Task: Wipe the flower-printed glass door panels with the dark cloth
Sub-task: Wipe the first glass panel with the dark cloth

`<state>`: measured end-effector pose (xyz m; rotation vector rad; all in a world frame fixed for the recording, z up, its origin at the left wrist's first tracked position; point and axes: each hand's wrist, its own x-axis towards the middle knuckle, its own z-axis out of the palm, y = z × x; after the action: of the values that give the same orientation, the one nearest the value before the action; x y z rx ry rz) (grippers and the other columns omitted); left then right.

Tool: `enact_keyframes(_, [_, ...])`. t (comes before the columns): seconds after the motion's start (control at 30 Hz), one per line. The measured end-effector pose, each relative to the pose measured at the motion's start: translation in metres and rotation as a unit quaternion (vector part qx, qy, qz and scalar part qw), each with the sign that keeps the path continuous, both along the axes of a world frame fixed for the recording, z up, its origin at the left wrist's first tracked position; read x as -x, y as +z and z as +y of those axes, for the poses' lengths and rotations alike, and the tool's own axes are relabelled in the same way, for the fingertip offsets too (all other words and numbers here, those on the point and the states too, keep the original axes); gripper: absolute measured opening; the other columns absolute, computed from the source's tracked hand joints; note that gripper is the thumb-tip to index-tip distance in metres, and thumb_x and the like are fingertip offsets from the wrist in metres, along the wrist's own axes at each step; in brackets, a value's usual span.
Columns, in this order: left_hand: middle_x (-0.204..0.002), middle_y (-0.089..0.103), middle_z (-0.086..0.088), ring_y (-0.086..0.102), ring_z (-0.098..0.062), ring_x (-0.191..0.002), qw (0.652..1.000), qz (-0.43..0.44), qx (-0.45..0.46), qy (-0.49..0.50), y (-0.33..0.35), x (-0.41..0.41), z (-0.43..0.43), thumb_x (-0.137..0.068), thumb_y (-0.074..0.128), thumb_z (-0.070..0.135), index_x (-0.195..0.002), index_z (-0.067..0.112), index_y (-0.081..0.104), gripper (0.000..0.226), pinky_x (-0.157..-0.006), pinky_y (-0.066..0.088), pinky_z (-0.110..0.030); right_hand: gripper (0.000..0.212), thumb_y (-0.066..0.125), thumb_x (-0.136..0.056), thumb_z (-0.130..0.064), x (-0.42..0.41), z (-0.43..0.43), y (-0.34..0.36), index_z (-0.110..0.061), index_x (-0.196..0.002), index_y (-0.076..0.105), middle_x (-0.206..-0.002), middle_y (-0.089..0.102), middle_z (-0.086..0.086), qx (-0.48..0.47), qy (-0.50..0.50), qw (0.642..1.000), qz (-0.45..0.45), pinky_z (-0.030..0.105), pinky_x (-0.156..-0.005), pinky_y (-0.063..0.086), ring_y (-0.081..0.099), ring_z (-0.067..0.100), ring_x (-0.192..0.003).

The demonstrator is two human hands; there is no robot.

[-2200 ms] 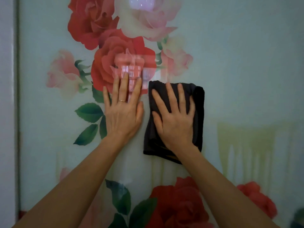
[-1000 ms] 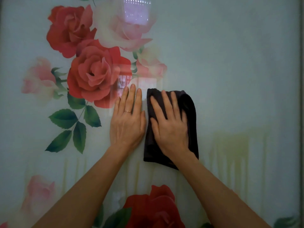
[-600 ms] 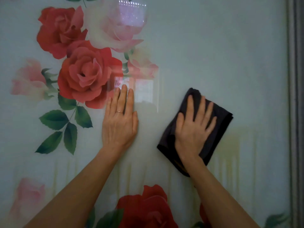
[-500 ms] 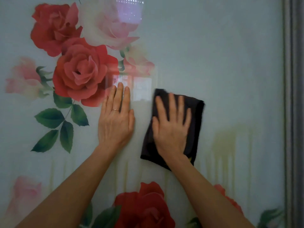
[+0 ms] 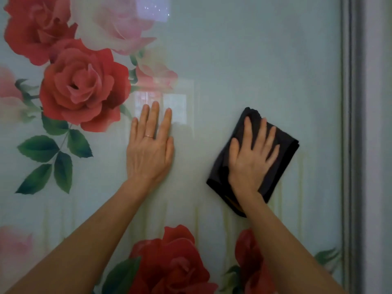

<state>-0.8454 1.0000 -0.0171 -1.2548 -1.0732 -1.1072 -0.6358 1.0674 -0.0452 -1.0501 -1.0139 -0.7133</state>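
Cloth [image 5: 284, 149] moved right under right hand [image 5: 250, 162].

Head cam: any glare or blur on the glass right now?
Head view: dim, flat light. A window reflection glares on the glass panel just above the left hand; a second bright patch sits at the top edge. The right hand and dark cloth look slightly soft; printed roses are readable.

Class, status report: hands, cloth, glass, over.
Left hand flat on glass panel. Right hand pressing dark cloth flat. Door frame right of cloth, not touching.
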Motion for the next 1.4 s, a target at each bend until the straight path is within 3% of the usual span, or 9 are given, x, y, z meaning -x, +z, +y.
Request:
enact_keyframes(0.1, [-0.163, 0.027, -0.018, 0.023, -0.037, -0.151, 1.0, 0.025, -0.001, -0.016, -0.002, -0.035, 0.011, -0.099, 0.041, 0.021, -0.155, 0.013, 0.037, 0.057, -0.123, 0.016, -0.051, 0.052, 0.041, -0.105, -0.043, 0.025, -0.011, -0.011, -0.027, -0.155, 0.042, -0.163, 0.034, 0.01, -0.018, 0.015, 0.994, -0.104, 0.06, -0.119, 0.024, 0.029, 0.035, -0.151])
enact_keyframes(0.2, [-0.162, 0.028, -0.018, 0.024, -0.037, -0.151, 0.999, 0.036, -0.011, -0.016, -0.001, -0.053, 0.019, -0.103, 0.043, 0.023, -0.155, 0.013, 0.038, 0.052, -0.123, 0.014, -0.05, 0.051, 0.041, -0.106, -0.044, 0.01, -0.013, -0.016, -0.03, -0.155, 0.041, -0.165, 0.03, 0.007, -0.041, 0.049, 0.961, -0.269, 0.054, -0.118, 0.022, 0.022, 0.031, -0.154])
enact_keyframes(0.3, [-0.163, 0.025, -0.017, 0.022, -0.037, -0.151, 0.999, 0.031, -0.017, 0.005, -0.001, -0.054, 0.022, -0.104, 0.04, 0.023, -0.156, 0.014, 0.035, 0.053, -0.123, 0.011, -0.049, 0.051, 0.045, -0.104, -0.042, -0.025, -0.006, -0.011, -0.031, -0.154, 0.043, -0.165, 0.032, 0.006, -0.055, 0.059, 0.933, -0.35, 0.05, -0.117, 0.025, 0.022, 0.027, -0.155])
enact_keyframes(0.4, [-0.163, 0.025, -0.017, 0.021, -0.037, -0.152, 1.0, 0.027, -0.012, -0.002, -0.001, -0.058, 0.023, -0.101, 0.04, 0.02, -0.156, 0.014, 0.035, 0.056, -0.123, 0.013, -0.051, 0.052, 0.045, -0.103, -0.042, -0.068, 0.012, -0.011, -0.03, -0.154, 0.042, -0.164, 0.032, 0.007, -0.05, 0.036, 0.948, -0.312, 0.052, -0.116, 0.026, 0.024, 0.029, -0.154])
enact_keyframes(0.53, [-0.164, 0.023, -0.017, 0.019, -0.036, -0.152, 1.0, 0.016, -0.006, 0.011, -0.002, -0.06, 0.023, -0.101, 0.039, 0.022, -0.157, 0.014, 0.032, 0.057, -0.123, 0.011, -0.05, 0.053, 0.037, -0.105, -0.044, -0.077, 0.023, -0.012, -0.026, -0.155, 0.041, -0.163, 0.034, 0.011, 0.004, -0.003, 0.997, -0.073, 0.061, -0.117, 0.027, 0.03, 0.035, -0.151])
enact_keyframes(0.6, [-0.164, 0.022, -0.017, 0.018, -0.037, -0.153, 1.0, 0.003, -0.002, 0.008, -0.002, -0.065, 0.024, -0.101, 0.037, 0.025, -0.157, 0.014, 0.032, 0.058, -0.124, 0.008, -0.049, 0.054, 0.037, -0.105, -0.044, -0.059, 0.018, -0.008, -0.024, -0.155, 0.04, -0.163, 0.034, 0.013, 0.007, -0.004, 1.0, -0.024, 0.062, -0.117, 0.027, 0.031, 0.037, -0.15])
enact_keyframes(0.9, [-0.165, 0.022, -0.015, 0.019, -0.035, -0.153, 0.999, 0.027, 0.023, 0.001, -0.013, -0.12, 0.038, -0.104, 0.036, 0.027, -0.157, 0.017, 0.032, 0.054, -0.123, 0.013, -0.052, 0.051, 0.042, -0.105, -0.043, -0.095, 0.016, -0.021, -0.029, -0.154, 0.041, -0.165, 0.031, 0.008, -0.04, 0.058, 0.941, -0.331, 0.053, -0.122, 0.019, 0.023, 0.03, -0.154])
enact_keyframes(1.17, [-0.165, 0.022, -0.014, 0.019, -0.033, -0.153, 0.999, 0.034, 0.026, -0.01, -0.021, -0.149, 0.045, -0.103, 0.036, 0.027, -0.157, 0.016, 0.032, 0.056, -0.124, 0.012, -0.051, 0.052, 0.04, -0.105, -0.04, -0.102, 0.025, -0.024, -0.025, -0.155, 0.041, -0.163, 0.033, 0.011, -0.003, 0.034, 0.996, -0.086, 0.062, -0.118, 0.024, 0.028, 0.035, -0.152])
enact_keyframes(1.4, [-0.165, 0.023, -0.013, 0.02, -0.033, -0.153, 0.999, 0.028, 0.031, -0.002, -0.026, -0.163, 0.05, -0.104, 0.036, 0.026, -0.158, 0.018, 0.031, 0.054, -0.123, 0.013, -0.051, 0.05, 0.045, -0.105, -0.039, -0.141, 0.033, -0.024, -0.027, -0.153, 0.045, -0.163, 0.034, 0.01, -0.055, 0.063, 0.948, -0.306, 0.056, -0.122, 0.02, 0.026, 0.032, -0.153])
